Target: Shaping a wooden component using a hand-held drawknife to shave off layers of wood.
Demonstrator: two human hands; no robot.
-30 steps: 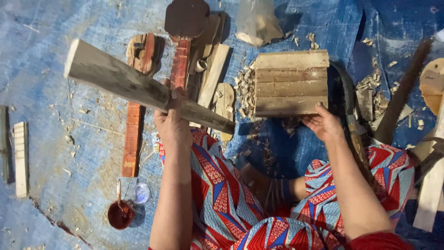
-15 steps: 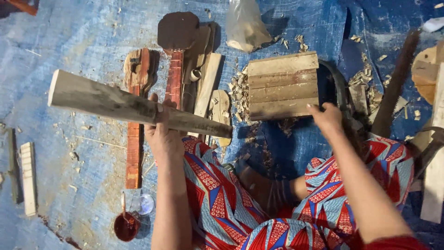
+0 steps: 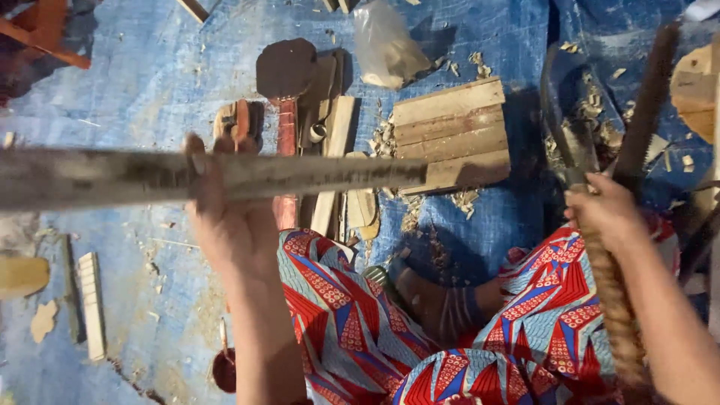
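The left hand [image 3: 225,225] has its grip closed around a long grey plank [image 3: 217,176], held level above the blue tarp [image 3: 150,90] — the plank runs out both ways from the grip, its far end over the stacked boards [image 3: 450,127]. The right hand [image 3: 607,214] is wrapped on a rope-bound tool handle [image 3: 611,300]. The step looks like readying plank and tool for cutting — the next move would call for steadying the plank on the boards.
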